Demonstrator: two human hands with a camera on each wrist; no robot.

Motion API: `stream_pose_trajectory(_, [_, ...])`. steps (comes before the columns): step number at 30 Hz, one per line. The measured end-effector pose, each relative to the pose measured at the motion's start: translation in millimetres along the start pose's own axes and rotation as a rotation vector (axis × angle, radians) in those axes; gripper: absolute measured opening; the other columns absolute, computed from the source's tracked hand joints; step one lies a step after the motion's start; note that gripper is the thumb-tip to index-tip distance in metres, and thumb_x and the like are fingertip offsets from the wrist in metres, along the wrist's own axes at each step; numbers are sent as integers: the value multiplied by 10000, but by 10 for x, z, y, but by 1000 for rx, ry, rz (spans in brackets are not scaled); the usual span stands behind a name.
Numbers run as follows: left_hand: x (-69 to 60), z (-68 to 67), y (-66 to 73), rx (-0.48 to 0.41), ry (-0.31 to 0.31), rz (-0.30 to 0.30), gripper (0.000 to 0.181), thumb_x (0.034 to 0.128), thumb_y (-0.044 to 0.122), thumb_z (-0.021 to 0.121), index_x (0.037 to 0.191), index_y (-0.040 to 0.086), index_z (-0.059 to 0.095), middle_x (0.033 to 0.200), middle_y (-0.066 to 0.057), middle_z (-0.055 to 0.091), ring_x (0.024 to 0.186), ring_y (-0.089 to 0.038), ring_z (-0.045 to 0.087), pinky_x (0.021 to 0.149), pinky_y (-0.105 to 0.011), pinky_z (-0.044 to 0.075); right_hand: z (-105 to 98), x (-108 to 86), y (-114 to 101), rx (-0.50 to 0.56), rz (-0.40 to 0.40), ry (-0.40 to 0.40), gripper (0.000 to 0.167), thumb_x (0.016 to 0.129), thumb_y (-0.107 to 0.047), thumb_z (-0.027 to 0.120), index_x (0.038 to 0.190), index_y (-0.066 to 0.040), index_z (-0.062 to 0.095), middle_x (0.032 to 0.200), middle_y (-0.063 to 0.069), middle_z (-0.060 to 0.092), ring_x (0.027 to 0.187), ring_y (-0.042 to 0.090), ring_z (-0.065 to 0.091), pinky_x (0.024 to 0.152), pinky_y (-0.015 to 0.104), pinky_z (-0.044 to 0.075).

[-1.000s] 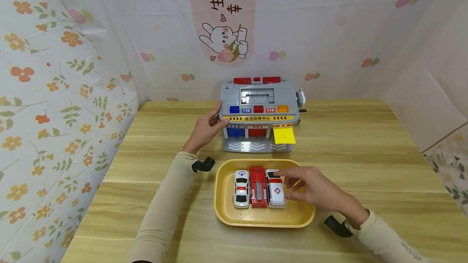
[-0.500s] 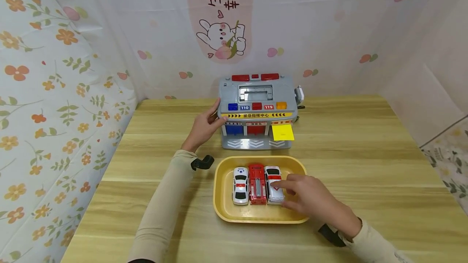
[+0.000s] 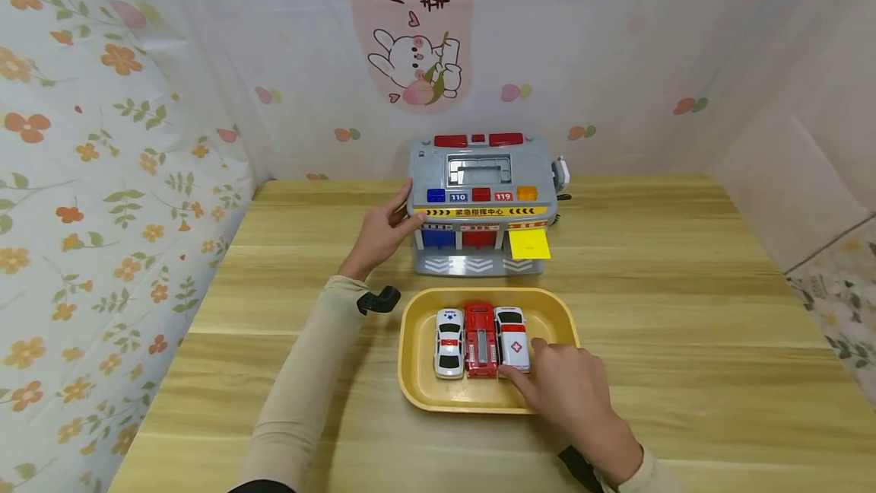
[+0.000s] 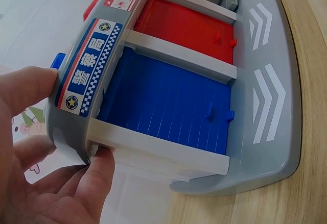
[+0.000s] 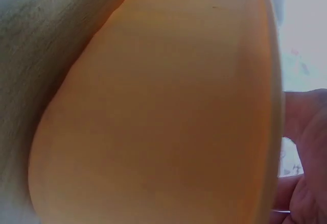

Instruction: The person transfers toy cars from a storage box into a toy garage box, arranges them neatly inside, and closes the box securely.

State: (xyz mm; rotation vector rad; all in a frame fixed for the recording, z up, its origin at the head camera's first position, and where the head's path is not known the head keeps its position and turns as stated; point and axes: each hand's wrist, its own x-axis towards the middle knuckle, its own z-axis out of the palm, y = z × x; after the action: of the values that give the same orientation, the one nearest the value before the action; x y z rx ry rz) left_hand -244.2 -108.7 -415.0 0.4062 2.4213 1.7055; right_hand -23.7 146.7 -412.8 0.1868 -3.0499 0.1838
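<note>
- Toy ambulance (image 3: 512, 342): located in the yellow tray (image 3: 458, 394), rightmost of three vehicles, just beside the red vehicle (image 3: 481, 341).
- Right grip (image 3: 571, 390): thumb at the ambulance's near end, a finger by its right side, the other fingers hidden. Whether it pinches the ambulance cannot be told.
- Hazard, slip: with the thumb so near the corner, a lift could swivel or drop the ambulance. Likely cause: an off-center hold.
- Hazard, disturbance: the red vehicle could be dragged or tipped, pushing the white police car (image 3: 449, 345) in turn. Cause: narrow spacing.
- Hazard, snagging: a low lift could catch the tray wall and shift the tray on the counter (image 3: 684, 287).
- Left grip (image 3: 379, 238): holds the left roof edge of the toy station (image 3: 479, 211) beyond the tray. Excess pull there could tilt or turn the station.
- Hazard, flap: the yellow flap (image 3: 529, 244) juts out from the right bay; a passing hand or vehicle could knock it.
</note>
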Motion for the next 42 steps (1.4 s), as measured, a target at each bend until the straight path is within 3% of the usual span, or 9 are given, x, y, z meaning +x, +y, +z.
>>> stream_pose_trajectory(8, [3,12,-1,-6,5,-10,708,980,314,652,1576,358,271,1649,-59,323,1450,-275,450,1112,-398,482,105,36,-45,19,98,-89,584,744,-628,789,699,-63,649,500,-6,421,460,155,382,425,238,247])
stream_pose_trajectory(20, [23,14,0,-2,9,9,714,980,294,642,1584,324,262,1647,-103,314,1447,-304,444,1097,-407,492,114,23,-13,103,106,-68,498,760,-524,822,746,-46,680,499,-17,433,460,150,395,426,241,273])
stream_pose_trajectory(32, [11,7,-12,-23,-3,11,689,988,290,643,1574,339,282,1642,-76,327,1461,-276,428,1118,-409,472,112,-31,-9,58,33,102,432,765,-426,826,653,-58,629,465,-26,409,406,121,344,394,224,236])
stream_pose_trajectory(39, [9,1,38,-16,-17,-19,706,998,228,628,1590,272,247,1650,-92,295,1472,-290,403,1131,-412,459,49,-58,12,56,6,185,432,749,-440,829,645,-84,609,466,-31,435,402,113,333,394,233,264])
stream_pose_trajectory(42, [14,10,-10,-23,-9,-3,703,990,273,642,1579,324,261,1648,-62,305,1468,-276,414,1127,-409,464,1,-58,19,70,-3,231,433,726,-435,847,647,-74,621,462,-18,462,394,104,317,396,226,256])
